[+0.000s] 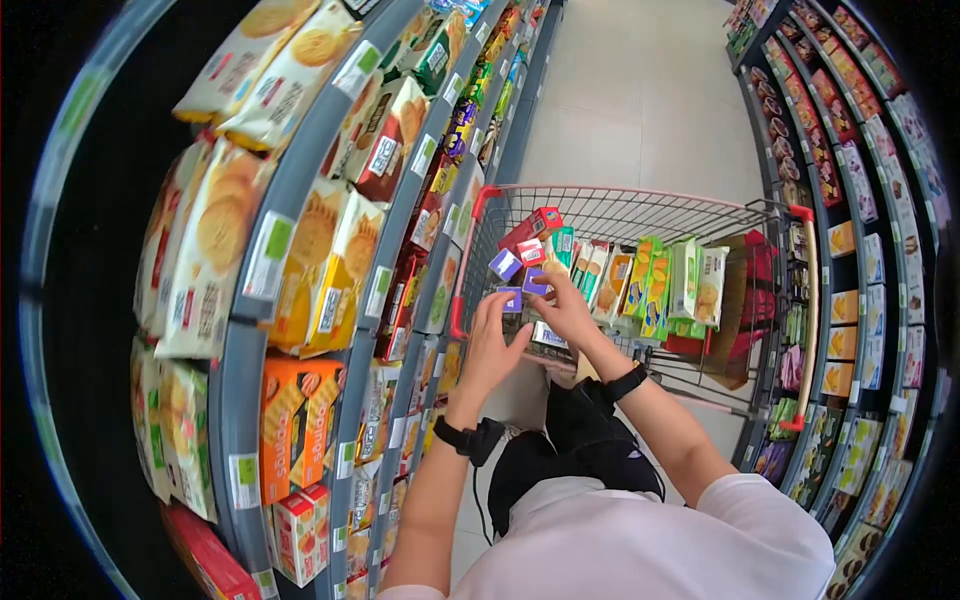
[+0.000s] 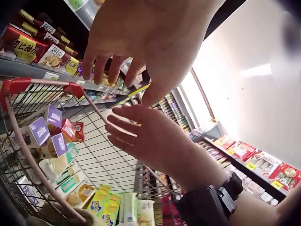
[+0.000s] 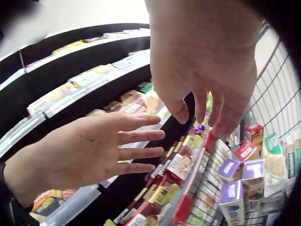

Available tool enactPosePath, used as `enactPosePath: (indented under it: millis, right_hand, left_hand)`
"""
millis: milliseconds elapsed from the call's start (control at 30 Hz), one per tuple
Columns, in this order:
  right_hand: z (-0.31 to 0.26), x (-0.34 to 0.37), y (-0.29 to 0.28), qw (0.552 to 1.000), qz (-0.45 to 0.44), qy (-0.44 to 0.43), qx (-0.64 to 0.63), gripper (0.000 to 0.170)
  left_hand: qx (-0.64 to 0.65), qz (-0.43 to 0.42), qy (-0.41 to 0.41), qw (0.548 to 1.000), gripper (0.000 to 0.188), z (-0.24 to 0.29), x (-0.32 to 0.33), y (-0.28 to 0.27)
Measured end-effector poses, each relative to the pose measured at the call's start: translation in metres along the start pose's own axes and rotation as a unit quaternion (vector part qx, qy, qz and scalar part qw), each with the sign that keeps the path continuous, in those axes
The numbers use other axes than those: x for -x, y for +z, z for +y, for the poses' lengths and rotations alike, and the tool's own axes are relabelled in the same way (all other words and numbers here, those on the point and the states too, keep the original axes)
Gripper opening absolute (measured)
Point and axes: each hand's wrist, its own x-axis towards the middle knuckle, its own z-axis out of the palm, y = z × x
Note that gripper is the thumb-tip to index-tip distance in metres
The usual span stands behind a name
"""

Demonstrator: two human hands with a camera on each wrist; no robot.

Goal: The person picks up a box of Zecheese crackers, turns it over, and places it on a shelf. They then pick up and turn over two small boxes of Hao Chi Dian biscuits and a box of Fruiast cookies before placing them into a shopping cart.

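Note:
Both hands hang over the end of a wire shopping cart (image 2: 19, 86), holding nothing. My left hand (image 1: 488, 345) has its fingers loosely extended above the cart's near left corner. To its right, my right hand (image 1: 565, 312) points its fingers down; in the head view they overlap a purple-topped box (image 1: 533, 282). In the right wrist view, both hands appear above the cart rim, apart from the boxes. Under them lie several purple-topped boxes (image 3: 231, 190), a small red box (image 3: 246, 151), a longer red pack (image 1: 530, 228) and a green-topped biscuit pack (image 3: 273, 162).
Upright biscuit packs stand in a row along the cart, among them yellow-green packs (image 1: 648, 285) and pale green packs (image 1: 697, 280). A brown carton (image 1: 738, 345) is at the cart's right end. Stocked shelves (image 1: 345, 200) rise close on the left, others (image 1: 865, 200) on the right.

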Motion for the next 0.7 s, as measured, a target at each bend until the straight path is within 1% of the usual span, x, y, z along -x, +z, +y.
enactPosePath:
  millis: [33,67,133,167,200,233,267,300,333,367,400,433,467,533,567,600,667,700]
  right_hand:
    - [0.013,-0.013,-0.005,0.999,-0.011,0.03,0.021,0.04]
    - [0.031,-0.026,-0.007,0.999,-0.017,0.035,0.017,0.04]
    - [0.062,-0.051,-0.006,0.998,-0.04,0.012,0.05,0.045]
    - [0.069,-0.06,-0.008,0.995,-0.056,0.032,0.074,0.048]
    - [0.077,-0.069,-0.006,0.995,-0.063,0.036,0.069,0.048]
    - [0.082,-0.077,-0.003,0.993,-0.046,0.035,0.106,0.05]
    - [0.092,-0.085,0.002,0.989,-0.029,0.032,0.144,0.052]
    - [0.101,-0.092,0.008,0.988,-0.033,0.036,0.15,0.06]
    - [0.108,-0.099,0.015,0.988,-0.038,0.037,0.146,0.06]
    - [0.118,-0.105,0.024,0.982,-0.034,0.03,0.182,0.062]
    - [0.114,-0.112,0.03,0.975,-0.031,0.024,0.217,0.064]
    - [0.112,-0.116,0.033,0.972,-0.063,0.082,0.211,0.065]
    - [0.112,-0.121,0.036,0.973,-0.067,0.082,0.206,0.065]
    - [0.114,-0.13,0.042,0.96,-0.116,0.113,0.229,0.072]
    - [0.12,-0.134,0.047,0.966,-0.101,0.113,0.208,0.069]
    - [0.125,-0.136,0.049,0.967,-0.103,0.112,0.205,0.069]
    - [0.13,-0.139,0.048,0.975,-0.114,0.117,0.152,0.065]
    - [0.128,-0.138,0.047,0.977,-0.1,0.106,0.156,0.064]
  left_hand:
    - [-0.007,-0.049,-0.019,0.999,0.049,-0.008,-0.014,0.007]
    - [-0.014,-0.099,-0.037,0.994,0.048,-0.018,-0.027,0.014]
    - [-0.035,-0.12,-0.05,0.991,0.048,-0.038,-0.047,0.028]
    - [-0.049,-0.139,-0.06,0.987,0.049,-0.047,-0.055,0.034]
    - [-0.063,-0.159,-0.071,0.983,0.049,-0.055,-0.06,0.04]
    - [-0.065,-0.162,-0.08,0.981,0.049,-0.062,-0.063,0.044]
    - [-0.081,-0.188,-0.108,0.973,0.05,-0.069,-0.065,0.048]
    - [-0.095,-0.213,-0.136,0.963,0.051,-0.076,-0.066,0.052]
    - [-0.098,-0.213,-0.142,0.962,0.051,-0.081,-0.066,0.055]
    - [-0.102,-0.209,-0.157,0.96,0.05,-0.087,-0.062,0.059]
    - [-0.106,-0.205,-0.173,0.958,0.05,-0.093,-0.055,0.062]
    - [-0.104,-0.19,-0.16,0.963,0.051,-0.098,-0.048,0.066]
    - [-0.109,-0.189,-0.165,0.962,0.051,-0.099,-0.041,0.068]
    - [-0.072,-0.206,-0.199,0.955,0.05,-0.099,-0.03,0.072]
    - [-0.042,-0.197,-0.219,0.955,0.049,-0.096,-0.023,0.074]
    - [-0.045,-0.196,-0.221,0.954,0.049,-0.096,-0.018,0.076]
    - [-0.007,-0.201,-0.244,0.948,0.049,-0.094,-0.015,0.081]
    - [-0.009,-0.199,-0.246,0.949,0.049,-0.091,-0.016,0.083]
